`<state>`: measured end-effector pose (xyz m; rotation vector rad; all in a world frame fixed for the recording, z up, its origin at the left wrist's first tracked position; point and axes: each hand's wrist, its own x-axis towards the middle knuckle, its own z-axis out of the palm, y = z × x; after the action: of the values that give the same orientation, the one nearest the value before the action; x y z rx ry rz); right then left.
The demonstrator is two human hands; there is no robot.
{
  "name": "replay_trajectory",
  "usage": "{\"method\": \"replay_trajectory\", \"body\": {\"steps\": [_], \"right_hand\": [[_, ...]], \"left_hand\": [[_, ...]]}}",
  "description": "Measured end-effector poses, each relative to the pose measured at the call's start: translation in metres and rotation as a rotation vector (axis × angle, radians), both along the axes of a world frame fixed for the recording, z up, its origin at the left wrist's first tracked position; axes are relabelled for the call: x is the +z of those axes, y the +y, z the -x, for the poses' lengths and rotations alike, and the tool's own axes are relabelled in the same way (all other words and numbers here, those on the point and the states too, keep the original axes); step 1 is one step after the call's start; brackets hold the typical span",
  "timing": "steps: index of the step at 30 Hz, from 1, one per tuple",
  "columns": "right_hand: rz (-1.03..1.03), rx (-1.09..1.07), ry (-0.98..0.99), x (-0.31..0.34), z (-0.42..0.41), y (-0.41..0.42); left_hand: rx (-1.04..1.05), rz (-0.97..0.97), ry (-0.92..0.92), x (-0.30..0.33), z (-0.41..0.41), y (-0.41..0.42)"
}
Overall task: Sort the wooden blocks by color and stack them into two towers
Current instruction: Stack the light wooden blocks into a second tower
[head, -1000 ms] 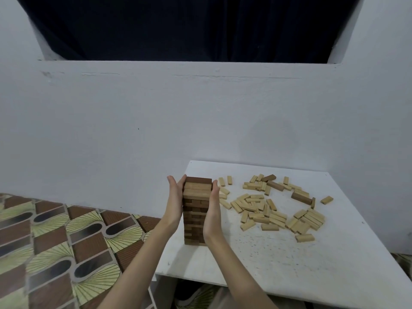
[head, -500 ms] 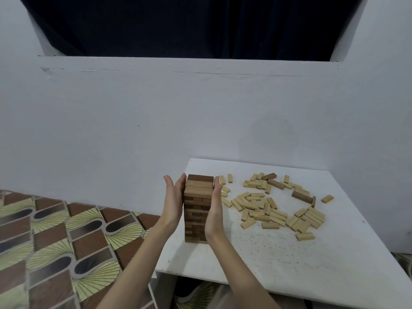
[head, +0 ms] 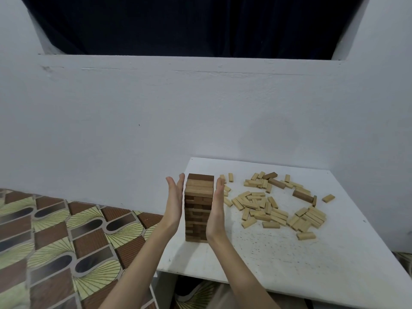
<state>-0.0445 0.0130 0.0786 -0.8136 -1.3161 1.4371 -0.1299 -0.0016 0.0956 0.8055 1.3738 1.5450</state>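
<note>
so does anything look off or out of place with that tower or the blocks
Yes: the tower is mostly dark wood, yet a few light layers sit near its top, under a dark cap, so colours are mixed. Three dark blocks also lie among the loose light blocks on the table.

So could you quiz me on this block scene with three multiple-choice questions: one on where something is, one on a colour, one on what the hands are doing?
1. Where is the tower on the white table?
A. near its left edge
B. at its far right corner
C. on the floor

2. What colour are most loose blocks?
A. dark brown
B. light tan
C. red

3. How are the left hand and right hand shaped?
A. fists
B. flat, flanking the tower
C. each pinching a block

Answers: 1 A, the tower stands left of the scattered pile. 2 B, only a few are dark. 3 B, fingers straight on either side.
</note>
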Motion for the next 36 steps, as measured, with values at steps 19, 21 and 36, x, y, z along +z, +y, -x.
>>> {"method": "replay_trajectory", "body": {"steps": [19, 21, 36], "right_hand": [[0.091, 0.021, -0.016, -0.002, 0.005, 0.007], [0.090, 0.028, -0.010, -0.002, 0.005, 0.007], [0.034, -0.063, 0.013, 0.030, -0.045, 0.037]], "left_hand": [[0.001, 0.002, -0.094, 0.004, -0.003, -0.004], [-0.007, 0.015, -0.027, 0.003, -0.005, -0.004], [0.104, -0.043, 0.394, 0.045, 0.002, -0.005]]}}
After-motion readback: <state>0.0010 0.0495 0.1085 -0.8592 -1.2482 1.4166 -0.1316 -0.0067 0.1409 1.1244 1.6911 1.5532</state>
